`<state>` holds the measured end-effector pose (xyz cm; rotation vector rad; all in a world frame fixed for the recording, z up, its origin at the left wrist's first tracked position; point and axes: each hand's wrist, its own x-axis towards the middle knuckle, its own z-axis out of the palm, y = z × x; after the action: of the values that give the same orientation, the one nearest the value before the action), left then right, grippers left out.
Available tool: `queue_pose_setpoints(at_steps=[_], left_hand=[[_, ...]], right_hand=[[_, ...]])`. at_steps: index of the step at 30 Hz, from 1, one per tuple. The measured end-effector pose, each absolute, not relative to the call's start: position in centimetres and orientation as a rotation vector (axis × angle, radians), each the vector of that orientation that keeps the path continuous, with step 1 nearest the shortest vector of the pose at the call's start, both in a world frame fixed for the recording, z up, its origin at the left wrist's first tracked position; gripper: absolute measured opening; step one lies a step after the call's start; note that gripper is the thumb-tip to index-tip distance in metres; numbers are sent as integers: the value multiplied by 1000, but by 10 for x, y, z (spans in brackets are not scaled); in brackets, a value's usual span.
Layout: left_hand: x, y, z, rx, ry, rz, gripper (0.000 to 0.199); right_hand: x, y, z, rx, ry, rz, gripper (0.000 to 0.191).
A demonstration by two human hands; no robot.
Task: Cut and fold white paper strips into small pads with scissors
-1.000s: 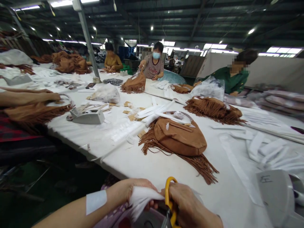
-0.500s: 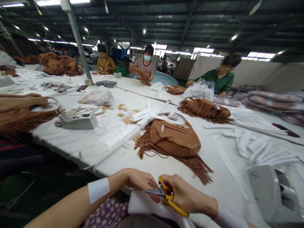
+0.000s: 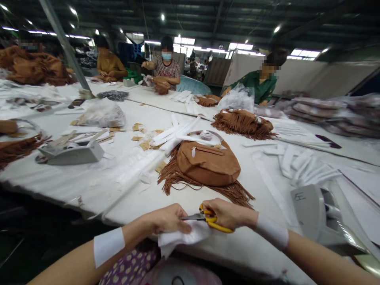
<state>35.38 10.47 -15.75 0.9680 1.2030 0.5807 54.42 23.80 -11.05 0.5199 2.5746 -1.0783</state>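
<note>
- While the left hand (image 3: 170, 219) pinches a soft, folded white sheet (image 3: 190, 236) at the near table edge, the right hand (image 3: 225, 213) grips yellow-handled metal scissors (image 3: 220, 227), their blades reaching the left hand.
- Just beyond, a rounded brown fringed bag (image 3: 208, 164) lies on the broad white-covered table (image 3: 133, 209).
- Around it, the surface carries flat white strips (image 3: 299, 162), small tan tags (image 3: 145, 146) and two grey wedge-shaped dispensers (image 3: 78, 154).
- Across the table, a co-worker in a striped shirt (image 3: 168, 71) handles something brown.
- Overhead, small lamps (image 3: 162, 17) glow beneath a dark ribbed roof (image 3: 196, 23).
</note>
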Motion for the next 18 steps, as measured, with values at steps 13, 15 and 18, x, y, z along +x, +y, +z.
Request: queue_pose_setpoints(at_steps=[13,15,18], left_hand=[[351,136,-217,672,1398,377,20],[348,134,-215,651,1365,381,21],[346,132,-212,604,1279,415,28]], right_hand=[[620,259,-159,1708,2663,-1161,36],[631,232,-170,1720,2541,-1438,37],[640,183,-178,1559,2350,-1751,31]])
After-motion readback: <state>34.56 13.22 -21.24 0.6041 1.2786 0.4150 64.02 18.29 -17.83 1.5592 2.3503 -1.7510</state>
